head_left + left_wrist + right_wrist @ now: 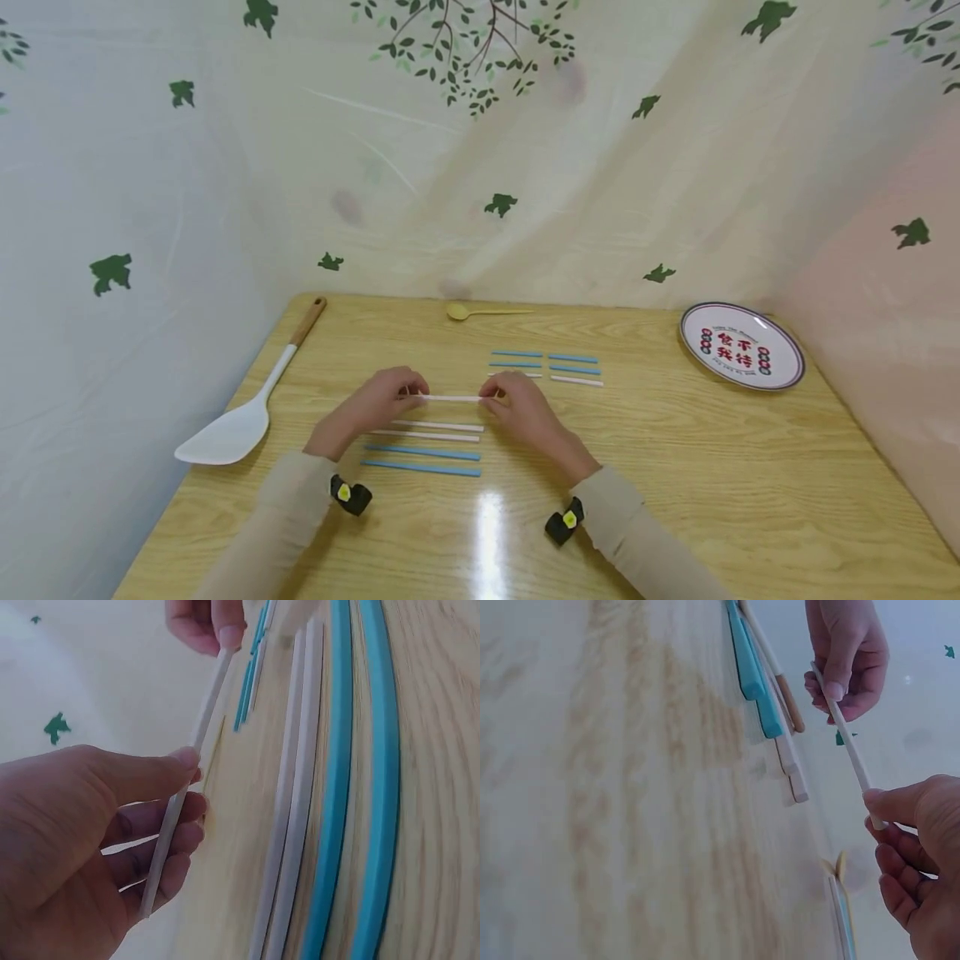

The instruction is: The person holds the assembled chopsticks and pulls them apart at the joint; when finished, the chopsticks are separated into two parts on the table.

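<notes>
Both hands hold one thin white stick level above the table, one near each end. My left hand pinches it between thumb and fingers, and its lower end runs past the palm in the left wrist view. At the other end, my right hand pinches it with thumb and forefinger. Nearer the body lie two long white sticks and two long blue sticks, roughly parallel. Behind the right hand, short blue sticks and short white sticks lie in two columns.
A white spatula with a wooden handle lies along the left edge. At the back is a small yellow spoon. A printed oval plate sits at the back right. Patterned cloth hangs behind the table.
</notes>
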Demonstrator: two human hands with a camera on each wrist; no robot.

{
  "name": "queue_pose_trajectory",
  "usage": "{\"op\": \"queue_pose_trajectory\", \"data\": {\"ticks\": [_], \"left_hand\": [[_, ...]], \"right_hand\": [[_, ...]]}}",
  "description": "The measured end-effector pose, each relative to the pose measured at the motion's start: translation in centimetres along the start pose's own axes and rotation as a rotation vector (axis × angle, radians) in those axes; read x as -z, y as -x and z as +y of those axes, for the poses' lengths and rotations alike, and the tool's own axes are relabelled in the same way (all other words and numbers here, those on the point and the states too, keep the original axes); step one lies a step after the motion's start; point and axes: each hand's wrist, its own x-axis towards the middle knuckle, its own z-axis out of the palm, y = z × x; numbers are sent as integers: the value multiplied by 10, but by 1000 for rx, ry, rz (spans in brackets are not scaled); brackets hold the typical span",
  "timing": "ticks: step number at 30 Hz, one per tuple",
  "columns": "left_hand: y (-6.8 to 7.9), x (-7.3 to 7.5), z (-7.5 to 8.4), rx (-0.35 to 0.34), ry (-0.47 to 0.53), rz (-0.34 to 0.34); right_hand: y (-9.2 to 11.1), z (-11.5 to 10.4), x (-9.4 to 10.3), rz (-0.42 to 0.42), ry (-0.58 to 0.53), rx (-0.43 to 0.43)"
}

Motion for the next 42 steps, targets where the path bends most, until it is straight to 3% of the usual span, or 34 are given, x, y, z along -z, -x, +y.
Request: {"op": "queue_pose_trajectory", "data": {"ticks": [8,17,25,34,42], "left_hand": [[-17,-6,26,-47,-63,2],[-28,-9,49,-71,-64,-21],[-30,-9,52,-97,-77,-37],[-30,-19,43,-139,-53,4],[-30,-18,45,-182,-5,42]], "right_hand": [[-1,-2,8,-17,-36,70],[0,-10,17,-44,13,139],[1,-11,20,-64,24,126],[5,-8,18,-63,9,135],[8,-6,20,-33,20,171]]}}
